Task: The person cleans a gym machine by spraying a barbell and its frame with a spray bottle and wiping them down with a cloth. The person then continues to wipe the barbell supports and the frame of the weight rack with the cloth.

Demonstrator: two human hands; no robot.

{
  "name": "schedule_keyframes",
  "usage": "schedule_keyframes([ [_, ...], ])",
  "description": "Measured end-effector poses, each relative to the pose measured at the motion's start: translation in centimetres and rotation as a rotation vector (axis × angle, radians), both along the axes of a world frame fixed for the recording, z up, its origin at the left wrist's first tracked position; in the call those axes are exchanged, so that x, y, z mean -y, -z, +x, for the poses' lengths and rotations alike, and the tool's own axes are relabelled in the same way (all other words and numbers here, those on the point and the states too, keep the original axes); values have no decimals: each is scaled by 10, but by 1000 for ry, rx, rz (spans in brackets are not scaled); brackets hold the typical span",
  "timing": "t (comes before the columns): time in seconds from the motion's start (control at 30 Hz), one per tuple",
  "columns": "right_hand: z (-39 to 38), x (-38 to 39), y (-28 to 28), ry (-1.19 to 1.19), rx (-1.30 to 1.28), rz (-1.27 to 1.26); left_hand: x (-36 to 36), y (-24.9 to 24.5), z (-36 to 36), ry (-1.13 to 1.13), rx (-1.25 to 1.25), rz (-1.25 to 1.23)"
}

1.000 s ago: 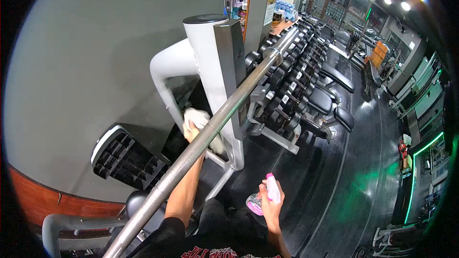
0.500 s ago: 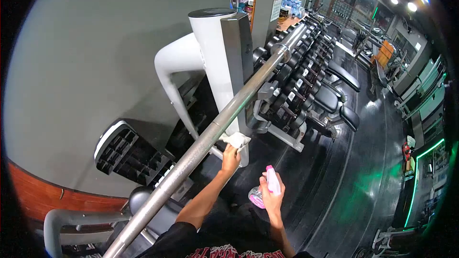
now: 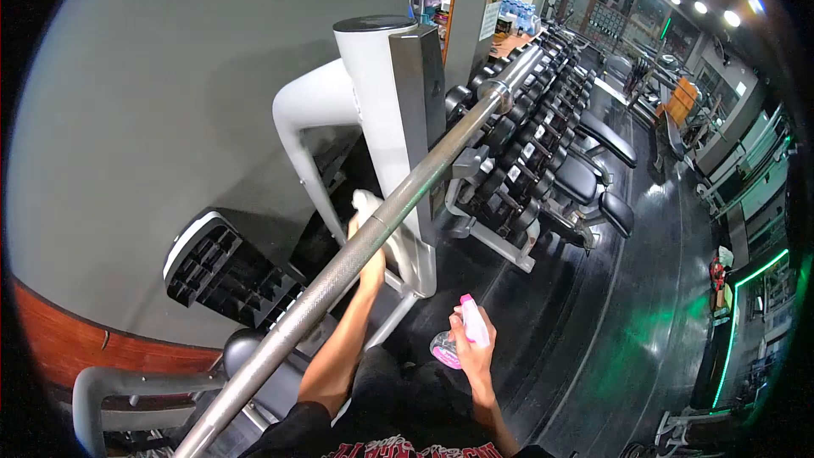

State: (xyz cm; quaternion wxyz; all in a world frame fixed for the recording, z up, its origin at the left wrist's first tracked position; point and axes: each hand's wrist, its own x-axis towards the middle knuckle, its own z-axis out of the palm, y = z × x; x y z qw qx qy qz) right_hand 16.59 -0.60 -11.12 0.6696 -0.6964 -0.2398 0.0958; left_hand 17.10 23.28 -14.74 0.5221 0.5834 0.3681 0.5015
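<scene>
My left hand (image 3: 371, 271) reaches under the barbell (image 3: 331, 276) and is closed on a white cloth (image 3: 365, 203), pressed to the side of the white upright post (image 3: 383, 131). The bar crosses in front and hides part of the fingers and cloth. Lower and to the right, my right hand (image 3: 475, 349) grips a spray bottle (image 3: 446, 351) with a pink-and-white trigger head and a clear body with a pink label. The bottle is held clear of the post, above the dark floor.
Dumbbells on a rack (image 3: 526, 144) stand beyond the post, with black padded benches (image 3: 577, 180) to their right. A black-and-white ribbed plastic piece (image 3: 225, 267) leans near the grey wall (image 3: 195, 76). A grey tubular frame (image 3: 93, 394) occupies the lower left.
My left hand and the cloth have moved up and left, from the post's lower front to its left side behind the bar. The spray bottle has shifted slightly left and down.
</scene>
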Motion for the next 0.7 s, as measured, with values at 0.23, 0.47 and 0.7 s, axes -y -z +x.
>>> schedule_keyframes([
  [0.23,3,9,1,-1,46,7,-59,-126,46,-130,361,389],
  [0.47,3,9,8,23,36,-44,-59,-78,64,-130,173,644],
  [0.7,-3,-4,13,-64,20,-80,-86,-5,55,247,-79,157],
])
